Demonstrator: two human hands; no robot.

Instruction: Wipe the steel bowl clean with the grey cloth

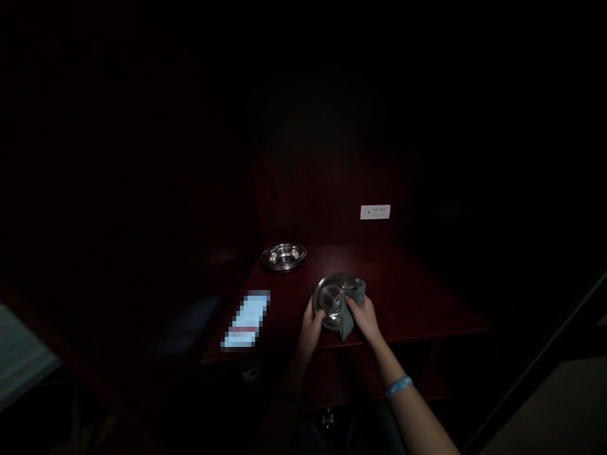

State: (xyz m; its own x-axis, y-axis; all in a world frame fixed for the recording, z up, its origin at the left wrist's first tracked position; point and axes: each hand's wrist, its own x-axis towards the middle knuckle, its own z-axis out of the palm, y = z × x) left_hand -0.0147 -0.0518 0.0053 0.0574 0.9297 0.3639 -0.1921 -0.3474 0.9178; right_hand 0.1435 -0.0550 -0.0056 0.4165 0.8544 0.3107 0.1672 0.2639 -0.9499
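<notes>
Near the front edge of the dark red desk, a shiny metal bowl [329,296] is tilted toward me between both hands. My left hand [311,328] grips its left rim, with the thumb over the inner side. My right hand [363,316] is closed on a grey-green cloth [348,321], which is folded over the bowl's right rim and hangs down in front of it. The thumb presses the cloth against the inside of the bowl; the fingers behind are hidden.
Farther back on the left of the desk [403,300] stands a stack of metal bowls [283,258]. A lit, pixelated flat screen [246,321] lies at the left front. A white socket panel [375,212] is on the back wall. The surroundings are very dark.
</notes>
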